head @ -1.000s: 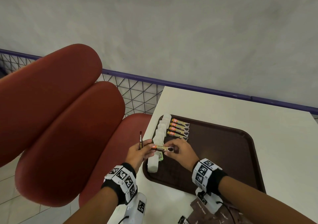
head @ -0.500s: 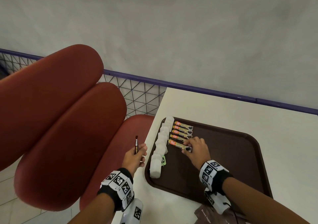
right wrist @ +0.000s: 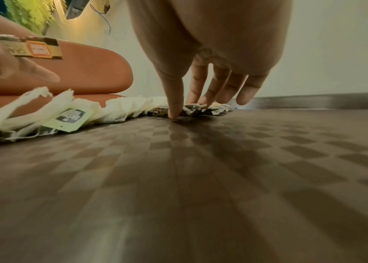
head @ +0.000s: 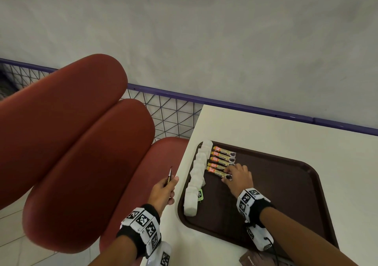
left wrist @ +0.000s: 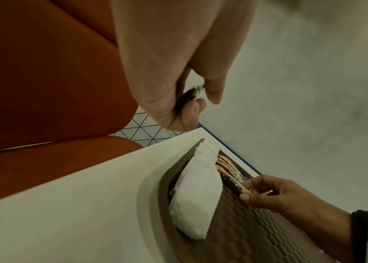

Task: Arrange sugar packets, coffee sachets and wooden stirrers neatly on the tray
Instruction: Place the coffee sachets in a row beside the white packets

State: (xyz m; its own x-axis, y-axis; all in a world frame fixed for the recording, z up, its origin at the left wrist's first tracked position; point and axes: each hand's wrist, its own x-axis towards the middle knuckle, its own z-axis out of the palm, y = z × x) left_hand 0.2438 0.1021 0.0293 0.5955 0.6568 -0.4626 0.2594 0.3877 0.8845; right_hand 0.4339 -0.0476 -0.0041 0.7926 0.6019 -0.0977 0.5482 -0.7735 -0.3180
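— See the right hand (head: pixel 238 175)? It's down on the brown tray (head: pixel 286 194), fingertips (right wrist: pixel 173 113) pressing the nearest coffee sachet (head: pixel 218 172) flat. I'd guess that's to nudge it square with the other four sachets (head: pixel 223 157) stacked in a column behind it.

— So the grip there is closed on nothing?

— Right, fingers mostly straight and spread, thumb planted at the sachet's end. It pushes rather than pinches, which makes sense for sliding a thin stick sideways.

— And the left hand (head: pixel 163 190)?

— Hanging off the desk (head: pixel 266 126) edge, over the red seat (head: pixel 81 173). Its thumb and fingers pinch one more sachet (head: pixel 169 175), held upright, edge-on from above. Probably kept there as the next one for the column.

— Why are the white ones along the tray's left rim?

— Those white packets (head: pixel 196 175) run in a line touching the rim, sachets just beside them, so each kind keeps its own strip. One near the front carries a green tag (head: pixel 200 195), more like a tea bag; I can't tell what's inside the rest.

— Any stirrers?

— None that I can see. The tray's right half is bare, likely room for them. Something dark lies at the desk's near edge, too cropped to name.
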